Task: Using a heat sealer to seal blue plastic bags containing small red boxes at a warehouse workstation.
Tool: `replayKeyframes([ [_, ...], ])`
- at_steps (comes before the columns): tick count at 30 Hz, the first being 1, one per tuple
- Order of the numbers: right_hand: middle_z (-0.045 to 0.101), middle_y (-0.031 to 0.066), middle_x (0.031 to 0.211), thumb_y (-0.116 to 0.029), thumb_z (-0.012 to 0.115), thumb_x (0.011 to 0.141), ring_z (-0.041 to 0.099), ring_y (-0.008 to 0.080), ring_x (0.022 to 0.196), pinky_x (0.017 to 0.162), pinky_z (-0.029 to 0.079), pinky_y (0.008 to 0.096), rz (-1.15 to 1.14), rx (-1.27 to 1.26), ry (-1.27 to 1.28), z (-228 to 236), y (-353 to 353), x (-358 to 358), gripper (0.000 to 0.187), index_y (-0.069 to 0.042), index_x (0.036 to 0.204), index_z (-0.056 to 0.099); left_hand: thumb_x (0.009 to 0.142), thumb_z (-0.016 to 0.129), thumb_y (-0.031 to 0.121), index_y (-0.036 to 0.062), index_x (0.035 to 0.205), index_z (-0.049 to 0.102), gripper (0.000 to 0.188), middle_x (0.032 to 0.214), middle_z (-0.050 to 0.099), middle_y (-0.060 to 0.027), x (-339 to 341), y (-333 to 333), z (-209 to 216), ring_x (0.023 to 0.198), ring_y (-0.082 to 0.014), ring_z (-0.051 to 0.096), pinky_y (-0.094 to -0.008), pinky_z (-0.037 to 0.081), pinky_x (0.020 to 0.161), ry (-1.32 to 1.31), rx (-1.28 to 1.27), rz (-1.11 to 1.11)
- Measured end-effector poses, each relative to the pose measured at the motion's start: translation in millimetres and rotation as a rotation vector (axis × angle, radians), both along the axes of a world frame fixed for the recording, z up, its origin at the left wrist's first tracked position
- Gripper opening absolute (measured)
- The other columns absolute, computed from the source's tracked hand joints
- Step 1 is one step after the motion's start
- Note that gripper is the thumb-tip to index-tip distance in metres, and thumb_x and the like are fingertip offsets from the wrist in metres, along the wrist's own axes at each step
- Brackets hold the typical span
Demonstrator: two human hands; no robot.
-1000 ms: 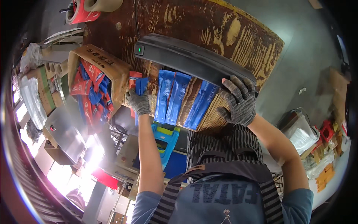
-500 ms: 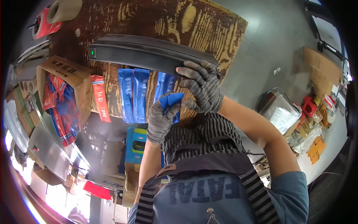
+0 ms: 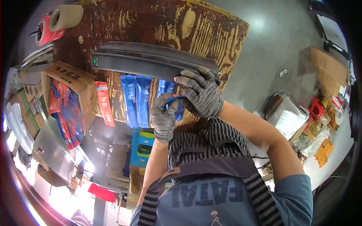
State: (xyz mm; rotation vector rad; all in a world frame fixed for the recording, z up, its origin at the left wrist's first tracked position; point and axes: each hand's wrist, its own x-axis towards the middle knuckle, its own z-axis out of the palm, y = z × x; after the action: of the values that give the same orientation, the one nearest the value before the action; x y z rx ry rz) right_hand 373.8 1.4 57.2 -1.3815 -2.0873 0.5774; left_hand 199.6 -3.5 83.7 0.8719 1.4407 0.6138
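Left hand (image 3: 164,116): gripping blue packet (image 3: 180,113) | right hand (image 3: 203,96): at black machine (image 3: 141,64)

Glossy plastic packets (image 3: 142,101) — smooth matt plastic device (image 3: 151,62) — rough wooden table (image 3: 211,34)

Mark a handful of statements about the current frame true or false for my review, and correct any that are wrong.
1. The left hand and right hand both wear grey gloves. True.
2. The hands are spread wide apart. False: they are close together, with the left gripping a blue packet.
3. A red packet lies to the left of the row of blue packets. True.
4. The cardboard box holds only blue packets. False: the cardboard box holds both red and blue ones.
5. The long black device shows a green light at its left end. True.
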Motion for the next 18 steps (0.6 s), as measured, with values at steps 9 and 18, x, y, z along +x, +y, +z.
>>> replayKeyframes([
  [9, 0.061, 0.0073, 0.125, -0.023, 0.068, 0.07, 0.054, 0.0282, 0.12, 0.103, 0.03, 0.0523, -0.009, 0.022, -0.03, -0.7, -0.5, -1.7, 0.033, -0.013, 0.1, 0.062, 0.086, 0.066, 0.003, 0.0031, 0.094, 0.067, 0.008, 0.086, 0.063, -0.0007, -0.7, 1.0, -0.6, 0.078, -0.0082, 0.053, -0.024, 0.043, 0.071, -0.021, 0.017, -0.004],
  [18, 0.061, 0.0069, 0.125, -0.023, 0.067, 0.069, 0.054, 0.0279, 0.12, 0.104, 0.03, 0.0526, -0.015, 0.022, -0.035, 1.4, 1.9, -4.2, 0.032, -0.012, 0.099, 0.061, 0.085, 0.066, -0.001, 0.0035, 0.094, 0.068, 0.01, 0.088, 0.063, 0.0014, 2.3, -1.8, 0.4, 0.08, -0.0066, 0.054, -0.0216, 0.043, 0.073, -0.076, -0.022, 0.146],
])
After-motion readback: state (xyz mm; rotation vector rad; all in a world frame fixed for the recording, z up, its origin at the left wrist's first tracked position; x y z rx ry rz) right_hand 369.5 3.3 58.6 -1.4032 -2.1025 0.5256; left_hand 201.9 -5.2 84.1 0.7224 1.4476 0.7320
